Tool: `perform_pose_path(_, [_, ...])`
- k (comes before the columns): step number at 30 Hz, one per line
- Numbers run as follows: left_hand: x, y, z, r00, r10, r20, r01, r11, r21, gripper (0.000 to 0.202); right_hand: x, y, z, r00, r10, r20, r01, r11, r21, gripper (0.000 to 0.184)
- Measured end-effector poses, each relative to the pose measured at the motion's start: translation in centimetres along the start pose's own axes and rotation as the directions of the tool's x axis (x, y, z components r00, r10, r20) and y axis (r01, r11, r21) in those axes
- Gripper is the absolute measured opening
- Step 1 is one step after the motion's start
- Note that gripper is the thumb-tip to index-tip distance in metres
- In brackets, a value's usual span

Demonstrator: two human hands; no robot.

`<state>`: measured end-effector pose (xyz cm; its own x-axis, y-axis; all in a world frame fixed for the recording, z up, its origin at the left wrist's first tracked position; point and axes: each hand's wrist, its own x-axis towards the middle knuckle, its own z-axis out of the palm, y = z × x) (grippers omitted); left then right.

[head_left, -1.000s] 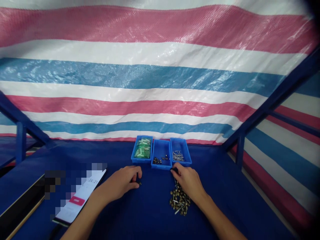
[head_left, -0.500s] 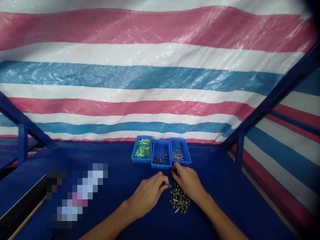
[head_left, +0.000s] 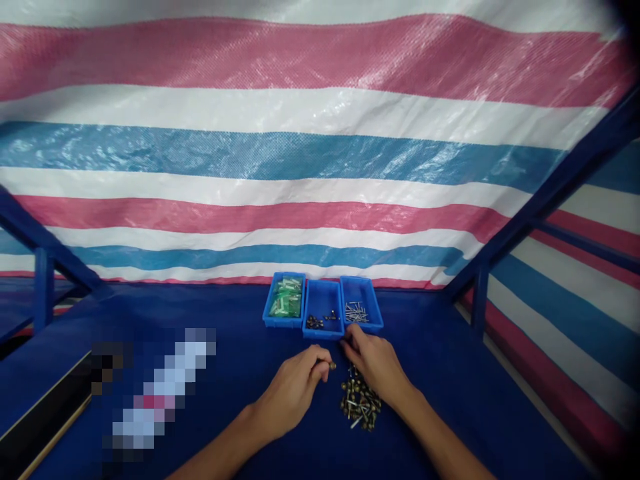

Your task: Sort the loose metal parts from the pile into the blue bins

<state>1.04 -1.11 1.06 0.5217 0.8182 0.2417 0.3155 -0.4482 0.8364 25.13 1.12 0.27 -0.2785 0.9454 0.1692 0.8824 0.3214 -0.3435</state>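
From the head camera, the left hand [head_left: 293,395] pinches one round-headed stud [head_left: 332,366], the right hand [head_left: 375,369] presses its fingertips together at the middle of three blue trays [head_left: 323,333], and a loose pile of studs [head_left: 360,403] lies at six o'clock from those trays.

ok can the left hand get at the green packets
Probably yes. The left hand is just in front of the tray holding the green packets, with only blue cloth between. The right hand is off to the other side. The stud at its fingertips may need dropping first.
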Motion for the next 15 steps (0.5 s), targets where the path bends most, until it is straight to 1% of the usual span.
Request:
perform_pose_path(2, [0.1,0.6,0.0,0.998,-0.043,-0.042,0.038,0.993,-0.116,0.033,0.0,0.1,0.1,1.000,-0.011,-0.012,0.012,1.000,0.013,0.006])
perform_pose_path(4, [0.4,1.0,0.1,0.992,-0.113,-0.063,0.092,0.958,-0.270,0.039,0.0,0.1,0.1,1.000,-0.016,-0.018,0.016,1.000,0.019,0.006])
perform_pose_path(6, [0.8,1.0,0.2,0.980,-0.198,-0.034,0.163,0.880,-0.446,0.043,0.0,-0.1,0.0,1.000,-0.016,-0.014,0.016,1.000,0.019,0.006])
perform_pose_path(8, [1.1,0.9,0.2,0.968,-0.249,0.023,0.214,0.777,-0.592,0.045,0.0,-0.2,-0.2,1.000,-0.014,-0.015,0.014,1.000,0.016,0.005])
perform_pose_path(10, [1.4,0.6,0.2,0.965,-0.257,0.052,0.225,0.710,-0.667,0.046,0.1,-0.2,-0.2,1.000,-0.016,-0.020,0.016,1.000,0.016,0.005])
perform_pose_path(13, [1.5,0.5,0.1,0.969,-0.241,0.049,0.206,0.685,-0.699,0.047,0.0,-0.1,-0.3,0.999,-0.026,-0.034,0.027,0.999,0.020,0.006])
perform_pose_path(15, [1.4,0.5,-0.2,0.970,-0.227,0.083,0.216,0.659,-0.720,0.046,0.0,0.0,-0.2,0.999,-0.032,-0.041,0.033,0.999,0.019,0.006])
